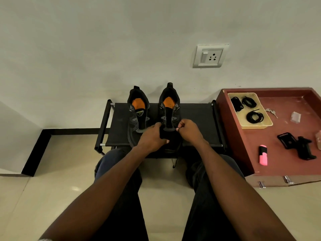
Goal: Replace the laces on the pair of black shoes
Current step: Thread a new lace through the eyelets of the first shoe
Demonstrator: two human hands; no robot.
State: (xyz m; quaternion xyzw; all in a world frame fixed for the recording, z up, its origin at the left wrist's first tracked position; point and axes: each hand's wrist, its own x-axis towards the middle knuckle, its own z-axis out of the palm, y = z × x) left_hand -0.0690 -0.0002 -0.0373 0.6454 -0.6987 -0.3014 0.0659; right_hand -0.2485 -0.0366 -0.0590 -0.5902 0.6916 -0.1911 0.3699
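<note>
right black mesh shoe with orange insole (169, 110) on black fabric rack surface (196, 117), long axis running away from person, toe nearest. both hands at lower eyelets: left hand (152, 136) grip curled on left edge; right hand (188, 130) grip pinched, seemingly on thin black lace, hard to see. spare black coiled laces (255, 117) well right, nearer right hand.

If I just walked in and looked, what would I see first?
Two black shoes with bright orange insides stand side by side on a low black rack against the wall. Both hands are on the shoe on the right: the left hand holds its front while the right hand pinches something at its edge. Off to the right, a pale tray holds coiled black laces, and a pink highlighter lies nearby.
</note>
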